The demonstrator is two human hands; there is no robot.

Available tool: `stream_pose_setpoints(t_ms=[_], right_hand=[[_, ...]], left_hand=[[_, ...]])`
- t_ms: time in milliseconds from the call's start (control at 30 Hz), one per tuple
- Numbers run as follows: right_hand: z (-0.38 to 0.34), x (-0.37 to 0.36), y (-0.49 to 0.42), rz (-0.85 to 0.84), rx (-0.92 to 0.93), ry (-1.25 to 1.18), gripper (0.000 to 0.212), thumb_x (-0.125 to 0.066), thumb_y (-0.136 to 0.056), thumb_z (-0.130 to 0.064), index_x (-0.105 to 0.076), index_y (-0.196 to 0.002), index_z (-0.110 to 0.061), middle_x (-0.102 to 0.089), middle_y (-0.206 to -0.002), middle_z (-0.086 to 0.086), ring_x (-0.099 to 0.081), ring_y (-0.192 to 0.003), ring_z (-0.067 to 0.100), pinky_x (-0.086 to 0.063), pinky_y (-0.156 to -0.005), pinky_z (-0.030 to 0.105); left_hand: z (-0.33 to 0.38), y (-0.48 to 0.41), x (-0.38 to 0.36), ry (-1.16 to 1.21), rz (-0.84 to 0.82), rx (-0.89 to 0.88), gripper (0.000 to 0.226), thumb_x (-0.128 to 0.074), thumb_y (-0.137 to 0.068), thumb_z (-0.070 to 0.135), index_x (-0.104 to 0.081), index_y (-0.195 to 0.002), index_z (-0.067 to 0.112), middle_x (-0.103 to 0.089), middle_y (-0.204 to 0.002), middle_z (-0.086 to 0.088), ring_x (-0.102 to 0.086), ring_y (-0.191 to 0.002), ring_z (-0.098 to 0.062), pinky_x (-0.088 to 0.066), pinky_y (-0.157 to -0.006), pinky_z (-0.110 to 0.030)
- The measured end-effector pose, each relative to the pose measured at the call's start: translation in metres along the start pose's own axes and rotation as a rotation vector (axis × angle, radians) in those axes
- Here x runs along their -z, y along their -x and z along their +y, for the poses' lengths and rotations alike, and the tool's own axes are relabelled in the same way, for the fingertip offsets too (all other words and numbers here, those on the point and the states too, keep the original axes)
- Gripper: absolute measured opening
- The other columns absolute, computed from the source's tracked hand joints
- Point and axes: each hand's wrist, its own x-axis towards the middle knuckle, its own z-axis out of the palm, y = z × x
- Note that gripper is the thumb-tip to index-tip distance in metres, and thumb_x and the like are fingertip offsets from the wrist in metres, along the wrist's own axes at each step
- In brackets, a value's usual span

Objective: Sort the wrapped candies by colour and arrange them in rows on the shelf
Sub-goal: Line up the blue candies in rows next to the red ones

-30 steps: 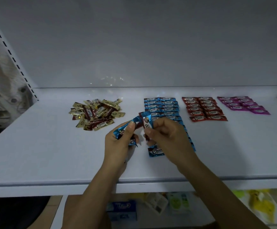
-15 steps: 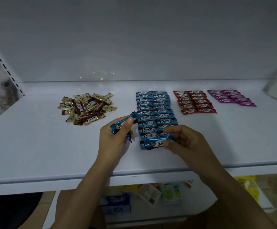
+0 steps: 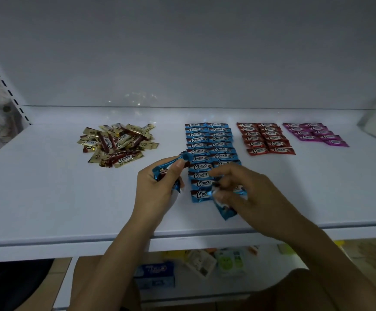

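- While my right hand point(image 3: 250, 194) pinches one blue candy point(image 3: 225, 211), tilted at the near end of the blue rows point(image 3: 209, 149) on the shelf point(image 3: 48, 198), my left hand point(image 3: 158, 191) grips the spare blue candies point(image 3: 167, 169) just beside those rows.
- Farther back, the gold pile point(image 3: 117, 142) lies loose at the left.
- Right of the blue, the red rows point(image 3: 265, 138), then the purple rows point(image 3: 312, 133).
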Motion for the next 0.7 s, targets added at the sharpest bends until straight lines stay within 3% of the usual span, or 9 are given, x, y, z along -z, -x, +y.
stream_pose_setpoints(t_ms=[100,200,300,500,600,700], right_hand=[[0.007,-0.012,-0.004,-0.056,0.124,0.186,0.01,-0.067,-0.083,-0.032,-0.068,-0.092,-0.027,-0.067,-0.085,-0.015,-0.061,-0.079,0.0,-0.048,-0.074,0.019],[0.018,-0.022,-0.006,-0.09,0.189,0.274,0.03,-0.055,-0.082,-0.048,-0.074,-0.095,-0.028,-0.067,-0.089,-0.015,-0.058,-0.086,0.002,-0.046,-0.083,0.033],[0.029,-0.03,-0.008,-0.051,0.211,0.286,0.034,-0.052,-0.082,-0.05,-0.073,-0.099,-0.031,-0.061,-0.091,-0.015,-0.055,-0.09,0.004,-0.046,-0.082,0.041],[0.033,-0.027,0.005,0.255,0.211,0.292,0.025,-0.055,-0.089,-0.035,-0.068,-0.102,-0.02,-0.067,-0.098,-0.006,-0.059,-0.093,0.006,-0.052,-0.079,0.036],[0.033,-0.035,0.03,0.229,0.285,0.437,0.026,-0.051,-0.088,-0.03,-0.068,-0.105,-0.019,-0.069,-0.103,-0.005,-0.057,-0.098,0.006,-0.045,-0.086,0.025],[0.039,-0.047,0.04,0.201,0.298,0.48,0.028,-0.051,-0.088,-0.027,-0.069,-0.108,-0.019,-0.067,-0.111,-0.006,-0.056,-0.104,0.007,-0.041,-0.09,0.023]], left_hand=[[-0.001,-0.001,0.0,-0.026,0.001,-0.007,0.012,-0.059,-0.09,0.022,-0.07,-0.09,0.025,-0.062,-0.056,0.004,-0.055,-0.054,-0.005,-0.043,-0.052,-0.015],[-0.003,-0.001,0.001,-0.015,-0.002,-0.028,0.011,-0.06,-0.086,0.026,-0.071,-0.089,0.026,-0.063,-0.057,0.001,-0.055,-0.056,-0.009,-0.045,-0.054,-0.018],[-0.003,-0.001,0.001,-0.015,-0.015,-0.035,0.013,-0.06,-0.083,0.029,-0.072,-0.089,0.027,-0.062,-0.059,-0.002,-0.055,-0.056,-0.009,-0.046,-0.055,-0.019],[-0.002,-0.001,0.001,-0.042,-0.011,-0.02,0.012,-0.06,-0.083,0.031,-0.07,-0.087,0.028,-0.063,-0.057,0.001,-0.056,-0.054,-0.008,-0.045,-0.054,-0.017],[-0.002,-0.001,0.0,-0.058,-0.024,-0.039,0.012,-0.06,-0.082,0.032,-0.071,-0.086,0.028,-0.062,-0.057,0.001,-0.055,-0.054,-0.007,-0.044,-0.054,-0.017],[0.0,0.001,-0.001,-0.074,-0.037,-0.055,0.013,-0.06,-0.082,0.032,-0.072,-0.085,0.033,-0.062,-0.058,0.002,-0.054,-0.055,-0.007,-0.046,-0.054,-0.018]])
